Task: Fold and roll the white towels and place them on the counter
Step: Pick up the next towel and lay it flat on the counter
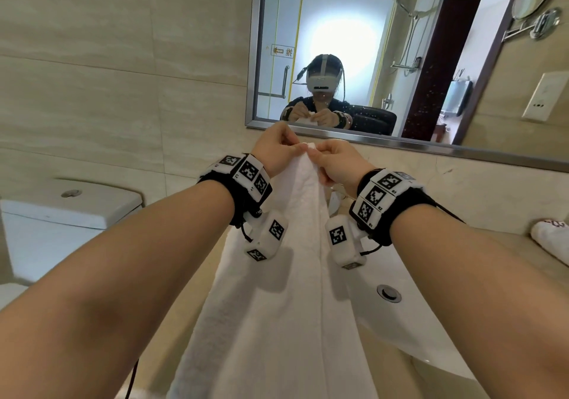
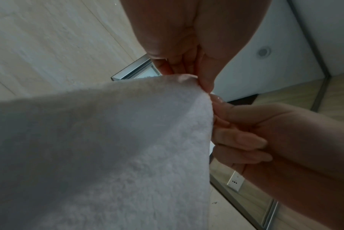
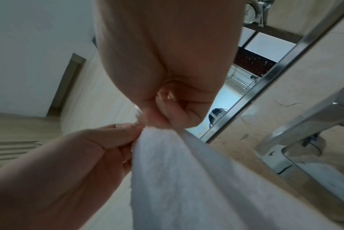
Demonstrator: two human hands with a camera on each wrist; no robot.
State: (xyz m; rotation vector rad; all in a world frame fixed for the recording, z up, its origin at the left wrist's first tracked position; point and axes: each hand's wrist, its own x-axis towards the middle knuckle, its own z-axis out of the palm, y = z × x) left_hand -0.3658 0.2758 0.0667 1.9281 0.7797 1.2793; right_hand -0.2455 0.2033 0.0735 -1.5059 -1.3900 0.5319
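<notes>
Your left hand (image 1: 274, 146) and right hand (image 1: 335, 164) are both raised in front of the wall mirror (image 1: 369, 29), pinching the top edge of a white terry-cloth towel (image 1: 295, 260). Fingertips of the two hands nearly touch at the towel's top corner. Left hand (image 2: 186, 46): thumb and fingers pinch the towel edge (image 2: 127, 140). Right hand (image 3: 167, 77): thumb and forefinger clamp the edge, the other fingers curled into the palm. The towel (image 3: 186, 179) hangs folded lengthwise as a narrow band, running down from your hands between your forearms toward you, in front of the white basin (image 1: 415, 321); whether its lower end touches anything, you can't tell from these views. A second rolled white towel (image 1: 551, 238) lies on the beige stone counter (image 1: 492, 244) at far right, well apart from your hands. A chrome faucet (image 3: 305, 132) stands just beside the hanging towel on the right. White toilet tank (image 1: 70, 207) sits on the left.
</notes>
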